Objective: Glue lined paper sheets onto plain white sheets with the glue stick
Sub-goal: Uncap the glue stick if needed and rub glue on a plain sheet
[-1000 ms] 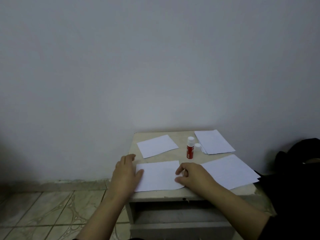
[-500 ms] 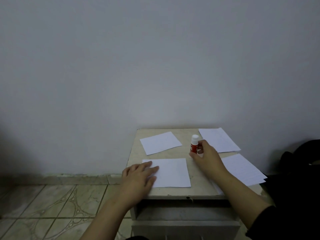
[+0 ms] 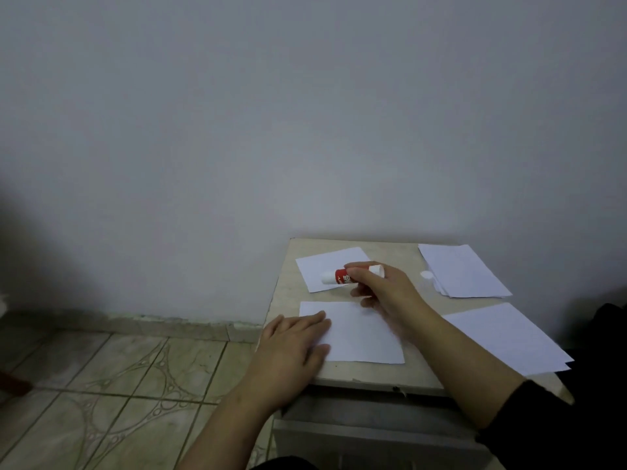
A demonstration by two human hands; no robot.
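Plain grey-white wall (image 3: pixel 305 113) fills the upper frame; a tiled floor (image 3: pixel 112 385) lies to the left, bounded by a skirting strip along the wall foot. A small beige table (image 3: pixel 369 376) stands with its far edge against the wall; its left edge drops straight to open floor and its near edge overhangs a grey drawer front (image 3: pixel 366 432). A dark mass crowds the right side.

Papers, largest first:
- near-right stack (image 3: pixel 509 337), corner reaching past the table's right edge;
- far-right stack (image 3: pixel 464 269), sheets fanned slightly, far edge near the wall;
- centre sheet (image 3: pixel 366 337), flat, near edge just inside the table's front edge, left edge close to the table's left edge;
- far-left sheet (image 3: pixel 322 266), turned at an angle, apart from the centre sheet by a strip of bare tabletop.
Whether any sheet is lined cannot be told at this resolution.

Left hand (image 3: pixel 291 347): fingers straight, pressed flat on the centre sheet's left portion, palm over the table's left front corner.

Right hand (image 3: pixel 383 290): fingers curled round the glue stick (image 3: pixel 342 276), held lifted and nearly horizontal, one white end pointing left over the far-left sheet, the other white end at the knuckles. Red body partly covered by fingers.

A small white cap (image 3: pixel 426 275) lies on bare tabletop just left of the far-right stack.

Bare tabletop shows between the centre sheet and the right stacks.
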